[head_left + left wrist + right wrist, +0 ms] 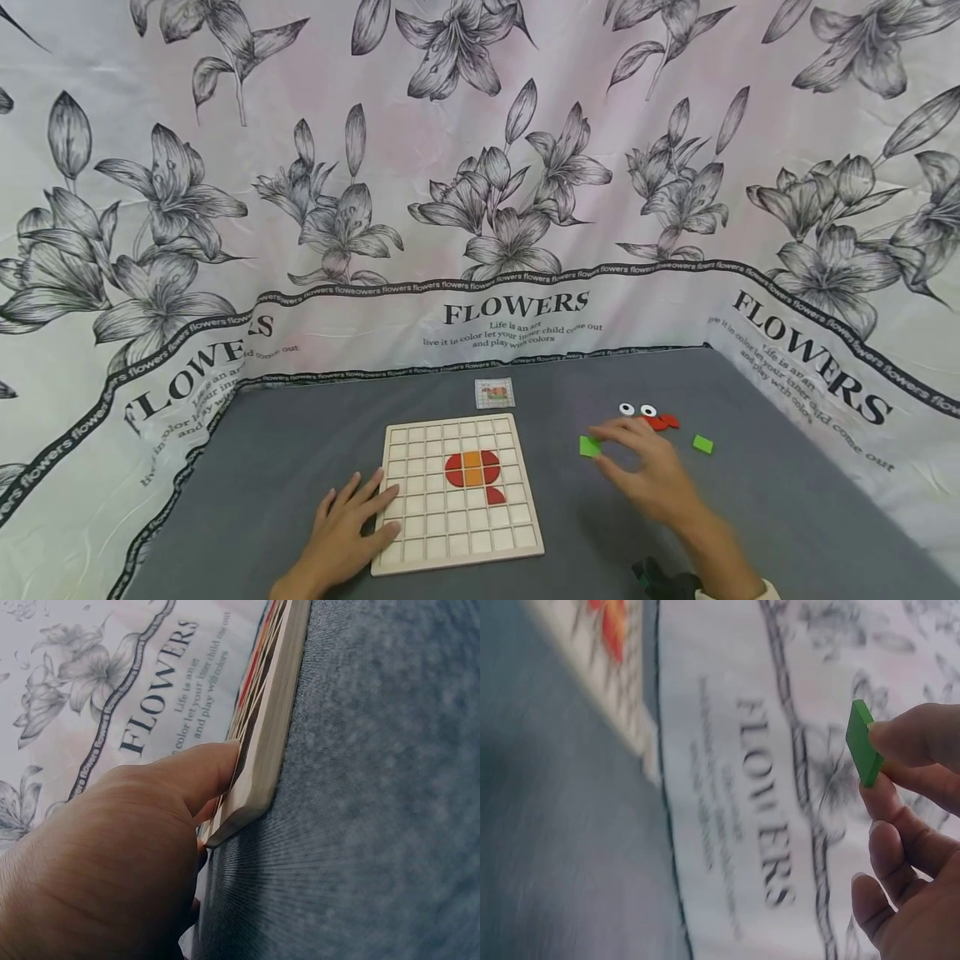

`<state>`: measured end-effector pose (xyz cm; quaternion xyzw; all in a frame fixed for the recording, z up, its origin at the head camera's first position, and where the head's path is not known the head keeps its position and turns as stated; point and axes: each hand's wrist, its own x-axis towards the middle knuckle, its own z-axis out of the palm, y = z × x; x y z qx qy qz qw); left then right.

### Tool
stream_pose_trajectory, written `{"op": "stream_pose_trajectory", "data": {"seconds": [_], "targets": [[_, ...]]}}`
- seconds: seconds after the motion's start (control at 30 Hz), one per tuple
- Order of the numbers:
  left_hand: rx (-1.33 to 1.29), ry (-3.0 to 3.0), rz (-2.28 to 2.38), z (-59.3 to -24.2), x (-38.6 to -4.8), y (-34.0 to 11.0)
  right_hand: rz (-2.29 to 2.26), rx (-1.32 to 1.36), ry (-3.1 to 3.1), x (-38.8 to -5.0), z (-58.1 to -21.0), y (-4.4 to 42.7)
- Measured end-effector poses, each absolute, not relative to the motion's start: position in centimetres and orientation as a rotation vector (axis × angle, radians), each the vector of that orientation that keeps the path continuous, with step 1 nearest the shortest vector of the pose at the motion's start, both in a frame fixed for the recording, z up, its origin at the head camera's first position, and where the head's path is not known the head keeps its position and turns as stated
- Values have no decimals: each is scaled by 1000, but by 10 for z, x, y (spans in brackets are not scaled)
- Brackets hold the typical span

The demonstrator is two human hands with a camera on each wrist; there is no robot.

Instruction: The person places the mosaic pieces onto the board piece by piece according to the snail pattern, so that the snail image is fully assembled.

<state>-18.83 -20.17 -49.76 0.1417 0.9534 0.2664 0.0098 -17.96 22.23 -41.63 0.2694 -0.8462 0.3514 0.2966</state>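
Observation:
My right hand pinches a green square tile between thumb and fingertips, to the right of the wooden grid board; the right wrist view shows the green tile raised, its thin edge visible. My left hand rests on the board's left edge, fingers spread; in the left wrist view its thumb touches the board's rim. On the board lie two orange pieces flanked by curved red pieces, with a red quarter piece below right.
A small pattern card lies behind the board. On the grey cloth at the right are two white eye pieces, red pieces and another green tile. A dark object sits by my right forearm.

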Motion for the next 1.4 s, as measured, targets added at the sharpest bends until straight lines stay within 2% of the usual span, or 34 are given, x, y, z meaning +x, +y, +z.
{"op": "stream_pose_trajectory", "data": {"seconds": [0.27,0.77,1.4], "targets": [[447,2983,818,-498,-187,-202,1024,800,-2253,-181,-408,180],[470,2987,825,-500,-189,-203,1154,924,-2289,-197,-430,114],[468,2982,832,-499,-188,-204,1085,922,-2440,-210,-489,92]]}}
